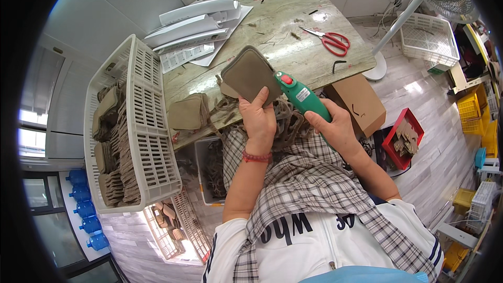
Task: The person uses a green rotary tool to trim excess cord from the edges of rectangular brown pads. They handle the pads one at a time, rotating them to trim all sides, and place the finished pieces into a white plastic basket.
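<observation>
The left hand (258,120) is clamping a round-cornered taupe panel (247,72), the thumb lying on top and the other fingers mostly hiding beneath. The panel is tilting over the near edge of the worktop (280,26). The right hand (334,130) is wrapping firmly round the body of a green handheld power cutter (305,98), whose head is meeting the panel's right side; whether the blade is biting, I cannot tell.

Trimming that border is apparently the step in hand. The next move is probably calling for turning the panel steadily, so that the cutter is following the rim and not straying into the face.

Offcut strips (285,124) are lying over the plaid apron (309,170), by the near edge. A second panel (184,113) is resting at the near-left corner, beside a white plastic crate (152,197) holding stacked panels (128,149). Red-handled scissors (321,35) are lying toward the right edge.
</observation>
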`<state>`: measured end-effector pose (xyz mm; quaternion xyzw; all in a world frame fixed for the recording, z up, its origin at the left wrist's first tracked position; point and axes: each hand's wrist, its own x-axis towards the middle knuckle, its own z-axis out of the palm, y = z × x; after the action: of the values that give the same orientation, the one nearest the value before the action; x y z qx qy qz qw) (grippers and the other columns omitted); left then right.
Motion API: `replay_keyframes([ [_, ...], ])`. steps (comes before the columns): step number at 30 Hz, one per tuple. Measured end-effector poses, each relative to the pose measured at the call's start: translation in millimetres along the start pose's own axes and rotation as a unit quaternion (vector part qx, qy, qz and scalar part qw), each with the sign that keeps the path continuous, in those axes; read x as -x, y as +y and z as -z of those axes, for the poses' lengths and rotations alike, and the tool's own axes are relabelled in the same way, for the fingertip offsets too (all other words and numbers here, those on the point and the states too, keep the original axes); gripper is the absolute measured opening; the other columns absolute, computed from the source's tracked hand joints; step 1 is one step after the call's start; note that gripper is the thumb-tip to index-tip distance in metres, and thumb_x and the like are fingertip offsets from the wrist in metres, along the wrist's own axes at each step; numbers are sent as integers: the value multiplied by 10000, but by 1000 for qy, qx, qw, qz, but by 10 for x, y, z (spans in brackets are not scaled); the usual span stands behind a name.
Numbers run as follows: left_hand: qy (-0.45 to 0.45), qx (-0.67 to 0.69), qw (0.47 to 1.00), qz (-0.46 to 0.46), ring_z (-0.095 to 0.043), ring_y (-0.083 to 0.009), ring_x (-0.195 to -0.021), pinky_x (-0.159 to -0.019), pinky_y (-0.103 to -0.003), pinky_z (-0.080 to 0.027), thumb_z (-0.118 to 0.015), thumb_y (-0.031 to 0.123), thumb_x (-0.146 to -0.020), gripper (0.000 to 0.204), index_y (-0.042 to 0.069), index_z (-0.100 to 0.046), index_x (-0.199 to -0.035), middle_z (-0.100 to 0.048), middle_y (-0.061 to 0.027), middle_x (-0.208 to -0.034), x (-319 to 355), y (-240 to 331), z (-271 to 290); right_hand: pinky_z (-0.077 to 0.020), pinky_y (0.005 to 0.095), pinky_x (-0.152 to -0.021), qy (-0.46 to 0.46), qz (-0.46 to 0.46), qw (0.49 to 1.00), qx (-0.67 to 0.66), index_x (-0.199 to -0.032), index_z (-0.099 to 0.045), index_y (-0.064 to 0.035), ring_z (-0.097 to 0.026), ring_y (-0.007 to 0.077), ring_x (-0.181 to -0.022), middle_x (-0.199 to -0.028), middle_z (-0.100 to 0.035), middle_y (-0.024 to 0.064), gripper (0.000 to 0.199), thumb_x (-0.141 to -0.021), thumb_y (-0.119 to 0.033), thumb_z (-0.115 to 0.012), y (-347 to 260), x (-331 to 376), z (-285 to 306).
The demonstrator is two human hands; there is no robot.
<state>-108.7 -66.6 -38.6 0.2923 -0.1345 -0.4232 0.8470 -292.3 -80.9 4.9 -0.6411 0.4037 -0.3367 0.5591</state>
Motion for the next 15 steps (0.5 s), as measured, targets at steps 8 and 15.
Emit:
replay_keyframes([
  [8, -15, -19, 999, 28, -607, -216, -1059, -909, -347, -518, -577, -126, -846, 448, 50, -485, -1247, -599, -88, -1188, 158, -16, 34, -460, 226, -527, 6, -3, 1000, -5, -1095, -623, 24, -558, 60, -590, -751, -624, 21, 379, -848, -244, -729, -26, -52, 36],
  [15, -63, -75, 992, 77, -625, -192, -1035, -878, -328, -530, -579, -144, -817, 458, 40, -515, -1232, -631, -85, -1146, 190, 168, 200, -458, 219, -556, -23, -2, 1000, -10, -1076, -629, 20, -564, 58, -625, -758, -618, 21, 365, -853, -254, -722, -63, -64, 181],
])
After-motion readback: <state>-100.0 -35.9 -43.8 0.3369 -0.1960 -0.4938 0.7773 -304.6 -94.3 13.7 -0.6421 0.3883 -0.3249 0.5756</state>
